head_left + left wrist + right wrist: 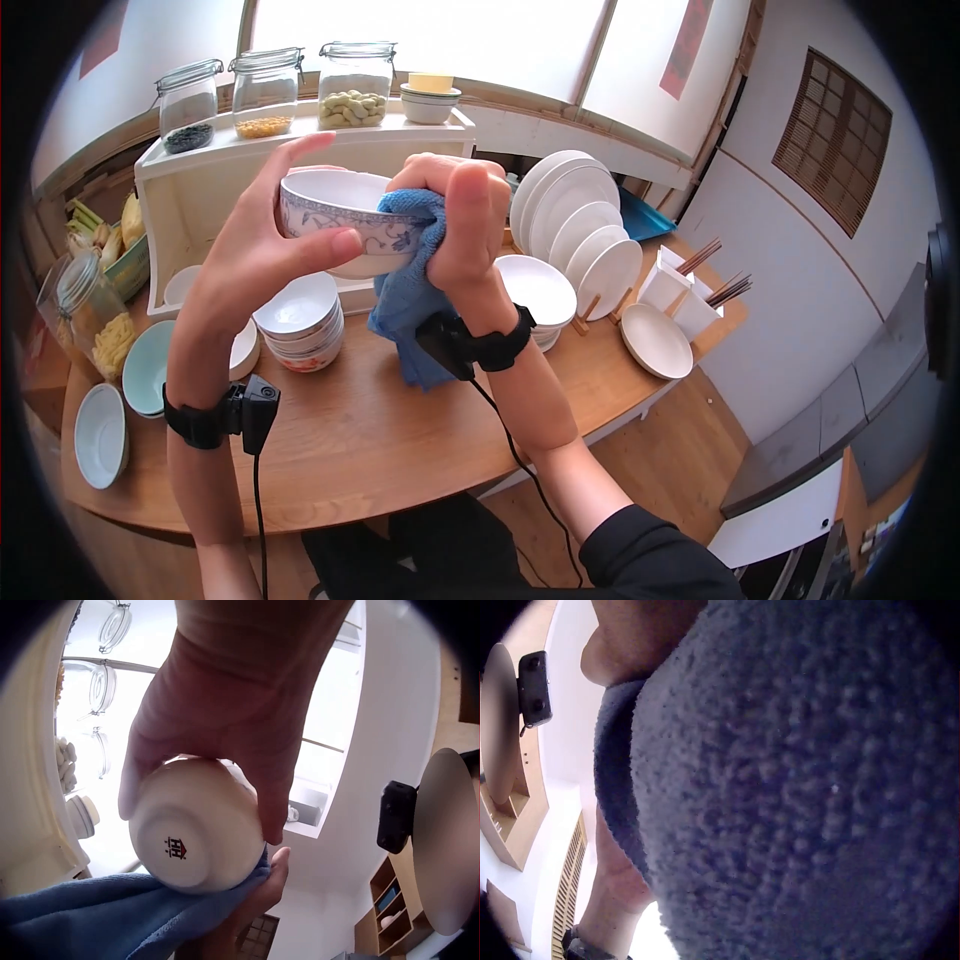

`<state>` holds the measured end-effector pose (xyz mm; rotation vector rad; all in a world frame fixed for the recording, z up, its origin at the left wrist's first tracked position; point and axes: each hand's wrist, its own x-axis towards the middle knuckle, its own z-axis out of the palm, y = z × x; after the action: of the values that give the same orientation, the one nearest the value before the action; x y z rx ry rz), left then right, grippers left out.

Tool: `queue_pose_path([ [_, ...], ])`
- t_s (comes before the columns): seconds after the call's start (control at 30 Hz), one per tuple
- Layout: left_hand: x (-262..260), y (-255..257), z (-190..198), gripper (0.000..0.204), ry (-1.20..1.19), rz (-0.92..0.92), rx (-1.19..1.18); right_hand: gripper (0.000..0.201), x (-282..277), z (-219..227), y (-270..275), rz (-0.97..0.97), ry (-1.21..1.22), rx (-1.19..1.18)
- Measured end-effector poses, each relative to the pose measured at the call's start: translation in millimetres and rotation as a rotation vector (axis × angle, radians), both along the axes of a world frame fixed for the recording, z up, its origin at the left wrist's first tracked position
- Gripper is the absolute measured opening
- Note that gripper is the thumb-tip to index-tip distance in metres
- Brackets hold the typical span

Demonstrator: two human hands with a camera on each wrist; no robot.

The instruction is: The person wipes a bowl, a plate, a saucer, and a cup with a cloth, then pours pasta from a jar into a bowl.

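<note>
A white bowl with a blue floral band [350, 215] is held up above the table in the head view. My left hand [262, 225] grips its left side, thumb on the outer wall. At the bowl's right rim, my right hand [462, 215] pinches a blue cloth [410, 295] against it; the cloth hangs down below. The left wrist view shows the bowl's underside [191, 832] with a small red and black mark, my left hand [217, 712] around it and the cloth [150, 907] along its edge. Cloth [795, 787] fills most of the right wrist view.
On the wooden table [400, 450] stand stacked bowls [300, 318], white bowls [537, 290], upright plates [570, 205], a cream dish [656, 341], and chopstick holders [690, 300]. Green bowls [148, 368] and a pasta jar [100, 320] are left. A white shelf [185, 220] carries jars [355, 90].
</note>
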<state>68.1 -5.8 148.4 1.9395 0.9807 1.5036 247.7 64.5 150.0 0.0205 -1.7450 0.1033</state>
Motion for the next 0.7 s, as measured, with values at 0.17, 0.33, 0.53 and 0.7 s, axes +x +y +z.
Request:
queue_pose_path([
  [0.17, -5.8, 3.8, -3.2, 0.101, -0.036, -0.097, -0.077, 0.087, 1.2, -6.1, 4.6, 0.093, 0.027, -0.123],
  [0.33, 1.8, 12.1, -16.1, 0.079, -0.476, -0.512, -0.254, 0.081, -13.9, -16.0, 18.0, 0.672, 0.228, -0.451],
  [0.53, 10.6, 8.3, -8.8, 0.077, -0.531, -0.6, -0.329, 0.078, -4.8, -14.6, 23.8, 0.727, 0.253, -0.668],
  [0.7, 1.2, 18.3, -9.8, 0.072, -0.153, -0.076, -0.189, 0.079, 8.3, -8.5, 44.5, 0.309, 0.224, -0.405],
])
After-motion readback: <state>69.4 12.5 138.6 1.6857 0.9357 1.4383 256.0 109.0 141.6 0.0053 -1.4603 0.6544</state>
